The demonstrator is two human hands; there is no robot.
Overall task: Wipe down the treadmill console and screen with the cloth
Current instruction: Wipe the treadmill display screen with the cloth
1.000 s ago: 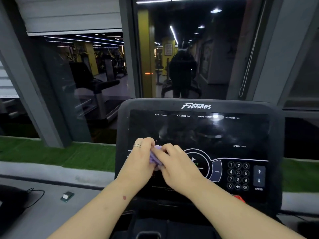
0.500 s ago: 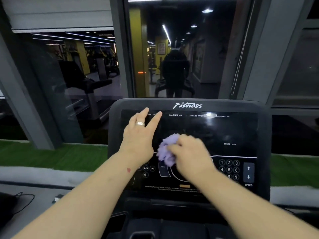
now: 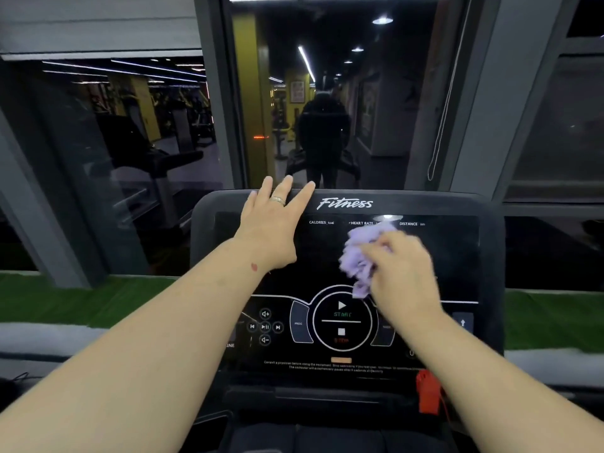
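Observation:
The black treadmill console (image 3: pixel 490 243) fills the lower middle of the head view, with a dark glossy screen (image 3: pixel 454 256) under the "Fitness" logo. My right hand (image 3: pixel 403 273) grips a crumpled lilac cloth (image 3: pixel 358 258) and holds it against the upper middle of the screen, just below the heart-rate label. My left hand (image 3: pixel 273 223) lies flat with straight fingers on the console's upper left, its fingertips reaching the top edge. A ring shows on one finger. The round start/stop control (image 3: pixel 341 318) sits uncovered below both hands.
A red safety clip (image 3: pixel 428 392) hangs at the console's lower right. Behind the console stands a dark window (image 3: pixel 327 93) with grey frames, reflecting a gym and a person. A strip of green turf (image 3: pixel 81 299) runs along the sill on both sides.
My right hand has carried the cloth up and to the right across the screen. My left hand has slid upward from the screen's middle left to the console's top edge.

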